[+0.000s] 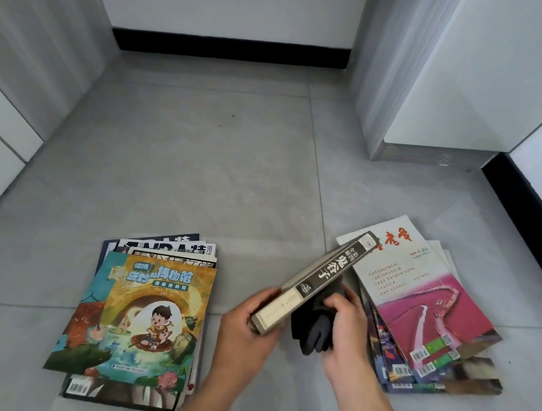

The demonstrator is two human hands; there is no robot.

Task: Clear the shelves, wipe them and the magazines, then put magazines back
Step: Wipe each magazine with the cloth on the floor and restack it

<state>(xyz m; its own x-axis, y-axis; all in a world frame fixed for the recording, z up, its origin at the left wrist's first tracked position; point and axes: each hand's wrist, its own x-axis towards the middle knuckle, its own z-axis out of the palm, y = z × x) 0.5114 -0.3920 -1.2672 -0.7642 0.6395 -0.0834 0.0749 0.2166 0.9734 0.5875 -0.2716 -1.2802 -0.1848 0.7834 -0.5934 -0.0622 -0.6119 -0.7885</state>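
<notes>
A thick book (317,281) is held above the floor (200,172), its near end gripped by the left hand (247,332). The right hand (347,328) clutches a dark cloth (314,328) against its side, between two magazine stacks: left stack (139,318), right stack (418,312).

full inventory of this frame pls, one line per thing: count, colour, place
book: one, dark spine with pale cover, held tilted above the floor between the stacks
cloth: one, dark grey, against the book's right side
left magazine stack: several, top cover teal and yellow cartoon, on the floor left
right magazine stack: several, fanned, top cover white and pink, on the floor right
floor: grey tiles
skirting: black, along the far wall
left hand: one, grips the book's near end
right hand: one, holds the cloth
</notes>
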